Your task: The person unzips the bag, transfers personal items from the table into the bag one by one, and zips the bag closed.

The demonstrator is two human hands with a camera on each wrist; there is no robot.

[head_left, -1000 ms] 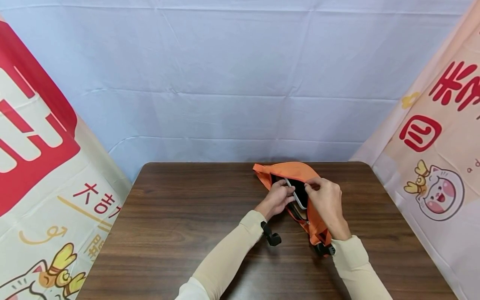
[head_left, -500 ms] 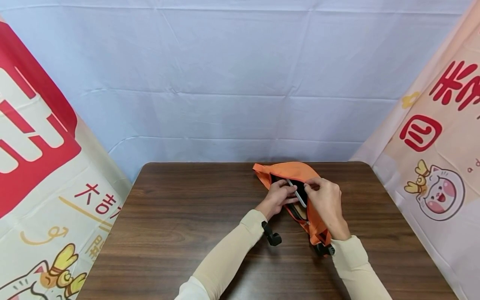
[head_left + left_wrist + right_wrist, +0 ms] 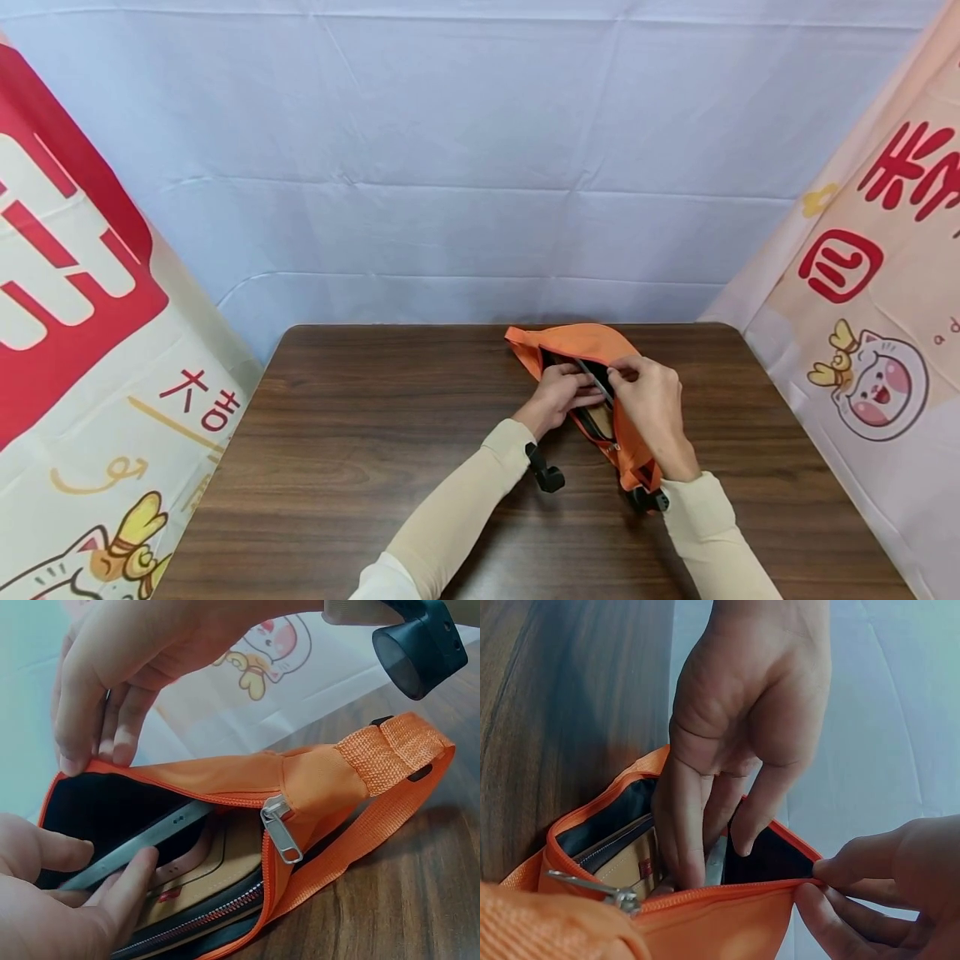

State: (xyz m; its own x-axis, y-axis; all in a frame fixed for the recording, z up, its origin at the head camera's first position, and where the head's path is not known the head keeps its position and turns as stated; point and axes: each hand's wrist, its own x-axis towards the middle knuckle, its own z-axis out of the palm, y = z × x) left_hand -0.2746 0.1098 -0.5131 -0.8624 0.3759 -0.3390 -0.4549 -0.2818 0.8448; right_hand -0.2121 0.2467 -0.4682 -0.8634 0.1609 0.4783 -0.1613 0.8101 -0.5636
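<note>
An orange waist bag (image 3: 588, 337) lies near the table's back edge, its zip undone and its mouth spread. My left hand (image 3: 558, 396) reaches into the mouth. Its thumb and fingers pinch a slim silver-edged phone (image 3: 142, 841), which stands on edge inside, its lower part hidden. My right hand (image 3: 654, 408) pinches the bag's rim between thumb and fingers, seen closely in the right wrist view. Beside the phone, a tan wallet (image 3: 232, 862) with a small red tag and a dark zipped edge sits in the bag. A pinkish rounded edge (image 3: 187, 859) shows between them.
The zip's metal pull (image 3: 282, 834) hangs at the near end of the opening. An orange strap (image 3: 397, 795) loops onto the brown wooden table (image 3: 375, 433). Behind the table hangs a pale cloth (image 3: 450, 167), with printed banners on both sides.
The phone has sunk lower into the bag and turned more edge-on, so less of it shows. My left hand has shifted slightly right; the right hand has stayed at the rim.
</note>
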